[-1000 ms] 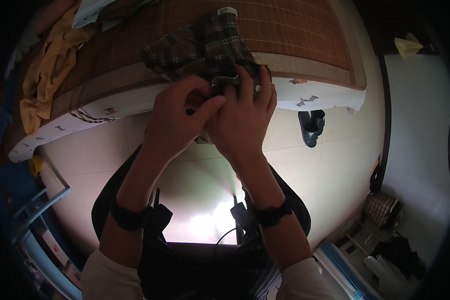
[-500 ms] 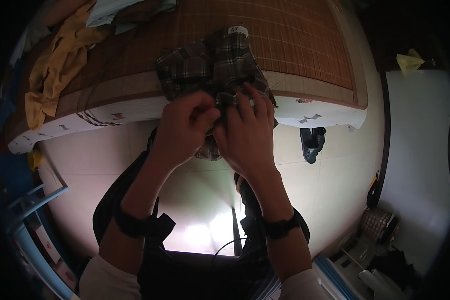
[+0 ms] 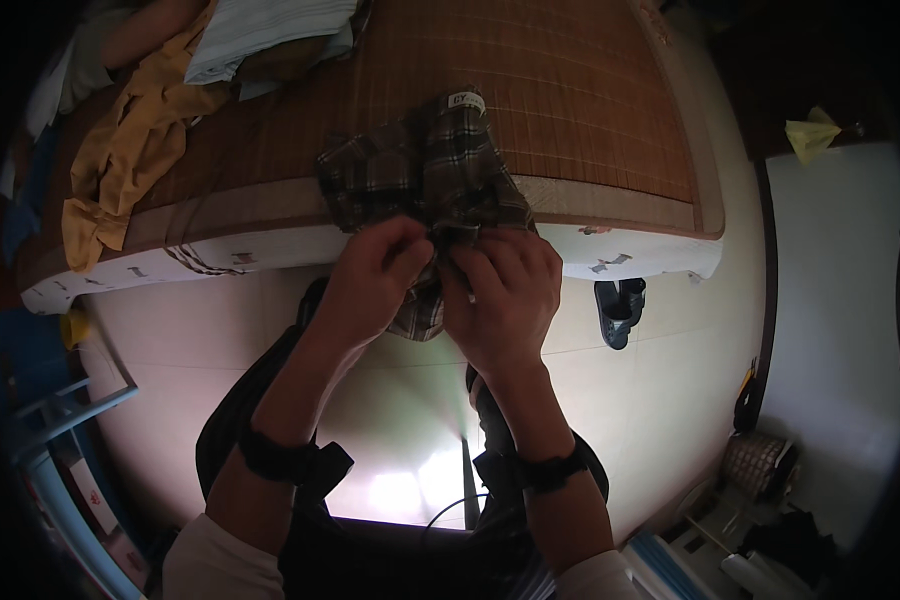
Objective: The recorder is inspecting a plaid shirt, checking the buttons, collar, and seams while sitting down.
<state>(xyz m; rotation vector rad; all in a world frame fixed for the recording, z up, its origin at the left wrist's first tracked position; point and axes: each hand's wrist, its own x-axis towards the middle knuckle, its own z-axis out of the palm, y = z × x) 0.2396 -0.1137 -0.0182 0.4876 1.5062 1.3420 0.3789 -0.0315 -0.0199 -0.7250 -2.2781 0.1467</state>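
A brown and black plaid garment (image 3: pixel 460 165) with a white label at its far end lies over the near edge of the bed. Part of it hangs down toward my knees. My left hand (image 3: pixel 375 275), thumb and fingers pinched together, is at the cloth on the left side of the middle. Close beside it, my right hand (image 3: pixel 505 290) has its fingers bent over the cloth and its thumb tucked against them. Between the two hands a small dark edge of the garment shows. My fingers hide most of what they grip.
A brown woven mat (image 3: pixel 570 110) covers the bed. To the left lie an orange cloth (image 3: pixel 130 150) and pale folded cloth (image 3: pixel 265 40), near another person's bare limb (image 3: pixel 160 28). Black slippers (image 3: pixel 616 318) are on the floor at right; a blue frame (image 3: pixel 70 415) stands at left.
The view has shifted, so the bed and garment sit lower in the picture. My right fingers, earlier spread and raised over the cloth, are now bent in closer around it.
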